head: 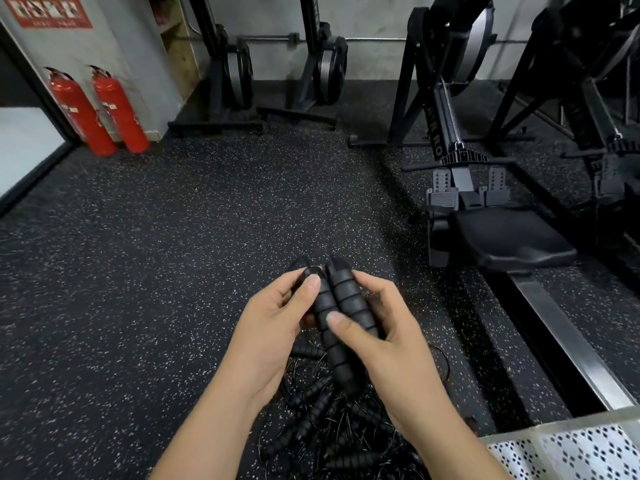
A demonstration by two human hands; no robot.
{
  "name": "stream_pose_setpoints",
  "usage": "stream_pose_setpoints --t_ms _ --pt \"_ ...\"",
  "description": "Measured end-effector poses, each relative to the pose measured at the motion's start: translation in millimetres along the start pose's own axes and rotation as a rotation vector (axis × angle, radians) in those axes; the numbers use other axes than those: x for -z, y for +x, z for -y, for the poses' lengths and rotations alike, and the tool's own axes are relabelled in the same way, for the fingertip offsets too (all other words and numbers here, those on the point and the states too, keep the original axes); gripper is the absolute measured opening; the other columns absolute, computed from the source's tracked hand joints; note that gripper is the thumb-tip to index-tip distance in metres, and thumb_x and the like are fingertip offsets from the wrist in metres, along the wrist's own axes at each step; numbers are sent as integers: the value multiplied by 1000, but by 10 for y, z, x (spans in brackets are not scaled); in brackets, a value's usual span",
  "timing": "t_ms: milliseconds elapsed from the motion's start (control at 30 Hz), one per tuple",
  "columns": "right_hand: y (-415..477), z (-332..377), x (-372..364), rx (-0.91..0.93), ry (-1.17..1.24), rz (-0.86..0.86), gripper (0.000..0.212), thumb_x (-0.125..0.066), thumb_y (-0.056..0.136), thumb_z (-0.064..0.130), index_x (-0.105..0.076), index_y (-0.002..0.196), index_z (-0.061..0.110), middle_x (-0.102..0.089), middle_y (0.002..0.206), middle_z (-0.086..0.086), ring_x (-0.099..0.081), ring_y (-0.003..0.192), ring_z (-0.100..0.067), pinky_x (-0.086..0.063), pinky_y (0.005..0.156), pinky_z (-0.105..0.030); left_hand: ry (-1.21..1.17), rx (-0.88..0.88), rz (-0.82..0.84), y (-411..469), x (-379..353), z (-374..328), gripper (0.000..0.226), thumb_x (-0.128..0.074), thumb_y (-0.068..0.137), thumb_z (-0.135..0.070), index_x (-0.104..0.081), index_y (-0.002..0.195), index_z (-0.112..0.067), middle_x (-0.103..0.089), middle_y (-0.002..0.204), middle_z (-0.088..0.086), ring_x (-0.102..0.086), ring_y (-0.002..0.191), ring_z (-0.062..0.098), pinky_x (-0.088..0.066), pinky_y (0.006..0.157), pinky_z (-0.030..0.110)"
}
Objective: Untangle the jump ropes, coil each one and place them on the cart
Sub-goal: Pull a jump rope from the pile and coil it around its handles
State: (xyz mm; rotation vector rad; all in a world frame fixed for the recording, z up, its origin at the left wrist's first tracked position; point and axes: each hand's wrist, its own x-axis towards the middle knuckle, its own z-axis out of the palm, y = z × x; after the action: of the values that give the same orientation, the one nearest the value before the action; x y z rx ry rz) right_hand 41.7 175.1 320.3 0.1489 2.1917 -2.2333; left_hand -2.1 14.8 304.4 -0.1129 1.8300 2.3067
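At lower centre, I am gripping two rope handles (341, 299) side by side, left hand (270, 327) and right hand (391, 341) both curling round them. Below, the tangled ropes (311, 420) are lying on the floor (173, 237).

The rowing machine's post (436, 135) shows letters "RRO".

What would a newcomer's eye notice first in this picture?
At lower centre, the left hand and right hand grip two black ribbed foam jump-rope handles. Beneath them lies a tangled pile of black jump ropes on the speckled floor. Two red fire extinguishers stand at the left wall.
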Motion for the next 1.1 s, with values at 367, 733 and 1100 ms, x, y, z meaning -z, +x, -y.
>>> stream_pose_setpoints --t_ms 367,733,1100 --pt "68 166 257 -262 -12 280 46 -83 87 -4 -56 123 6 -75 90 -11 -70 76 -24 -50 54 -36 534 -255 -346 31 86 -118 20 -60 103 -53 -66 121 -46 -63 128 -30 -57 117 -13 -45 98 21" --pt "-111 432 298 -169 121 581 48 -77 87 -17 -67 130 3 -76 117 -23 -65 72 -13 -51 55 -30 97 25 -249 9 -28 -108 37 -53 109 -42 -70 79 -28 -69 72 -14 -63 79 14 -50 76 37" --pt "-50 320 245 -11 21 290 37 -80 84 -8 -65 109 15 -76 97 -20 -64 71 -24 -55 63 -41 691 32 7 -94 -223 142 29 -51 85 -26 -68 97 -5 -75 93 18 -64 81 20 -58 81 43"
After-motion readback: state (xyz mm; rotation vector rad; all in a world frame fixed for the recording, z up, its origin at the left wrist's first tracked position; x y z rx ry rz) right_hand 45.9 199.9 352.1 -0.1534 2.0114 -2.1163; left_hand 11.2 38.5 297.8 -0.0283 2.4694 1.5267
